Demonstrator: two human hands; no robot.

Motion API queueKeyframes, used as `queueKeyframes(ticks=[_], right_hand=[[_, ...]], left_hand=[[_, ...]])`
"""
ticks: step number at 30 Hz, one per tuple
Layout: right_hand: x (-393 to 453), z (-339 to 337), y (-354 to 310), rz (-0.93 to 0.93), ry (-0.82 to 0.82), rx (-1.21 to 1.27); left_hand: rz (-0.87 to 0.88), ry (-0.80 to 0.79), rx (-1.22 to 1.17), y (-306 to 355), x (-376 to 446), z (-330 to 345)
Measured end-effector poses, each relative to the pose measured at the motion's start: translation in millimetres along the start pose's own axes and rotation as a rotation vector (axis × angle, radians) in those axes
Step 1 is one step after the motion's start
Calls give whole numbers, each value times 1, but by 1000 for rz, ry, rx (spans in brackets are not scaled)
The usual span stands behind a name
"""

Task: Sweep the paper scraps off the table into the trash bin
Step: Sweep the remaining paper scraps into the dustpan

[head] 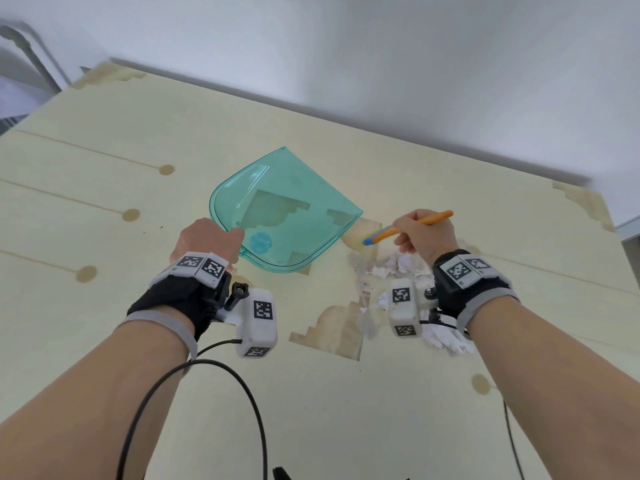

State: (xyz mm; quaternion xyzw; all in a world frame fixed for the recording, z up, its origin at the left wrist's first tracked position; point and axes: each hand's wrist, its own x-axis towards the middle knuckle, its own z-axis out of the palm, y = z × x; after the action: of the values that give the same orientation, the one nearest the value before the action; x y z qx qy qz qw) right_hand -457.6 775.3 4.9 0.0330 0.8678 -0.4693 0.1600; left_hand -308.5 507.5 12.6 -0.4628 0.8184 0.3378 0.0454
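A wide pale-yellow table [104, 237] with brown cut-out patterns fills the view, against a white wall. On it lies a translucent teal plastic dustpan [287, 209], its open lip turned toward the right. The left hand [207, 240] grips the dustpan at its near-left corner, fingers curled around what seems to be the handle, which is hidden beneath the hand.

The right hand [424, 233] pinches the orange handle of a small brush with a blue collar [408, 227], fingers closed snugly round it. The bristles blur into the tabletop just beside the dustpan lip.

A loose pile of crumpled white paper scraps [398, 266] sits on the table below the right hand, partly hidden by the wrist device; more scraps [446, 336] lie nearer the body. No trash bin is visible.

Risks, as I judge them: the light scraps could scatter past the dustpan if swept briskly, or slip under its lip if tilted. The 2 wrist devices and trailing black cable [221, 367] could drag scraps off the table.
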Motion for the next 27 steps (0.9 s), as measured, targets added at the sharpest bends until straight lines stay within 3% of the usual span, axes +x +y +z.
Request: queueKeyframes(ticks=[4,9,12,15,18,23,27], right_hand=[[-12,28,9,61,-168,-41],[-10,-5,21,131,-36,-225],[-11,-17,13,43,63,-192],[-23,1,4,-9,-69,-92],[-35,23,11,-6,-198,-193],[-35,-2,28,45,-67,-299],[-40,-15,20,-17,-8,-162]], left_hand=[[0,-4,2,-2,-4,1],[-4,-39,0,-6,-8,6],[-3,-52,6,-7,-10,8],[3,-48,17,-7,-12,9],[9,-39,19,-8,-12,10],[16,-48,6,-15,-13,9],[13,-59,-5,-19,-14,7]])
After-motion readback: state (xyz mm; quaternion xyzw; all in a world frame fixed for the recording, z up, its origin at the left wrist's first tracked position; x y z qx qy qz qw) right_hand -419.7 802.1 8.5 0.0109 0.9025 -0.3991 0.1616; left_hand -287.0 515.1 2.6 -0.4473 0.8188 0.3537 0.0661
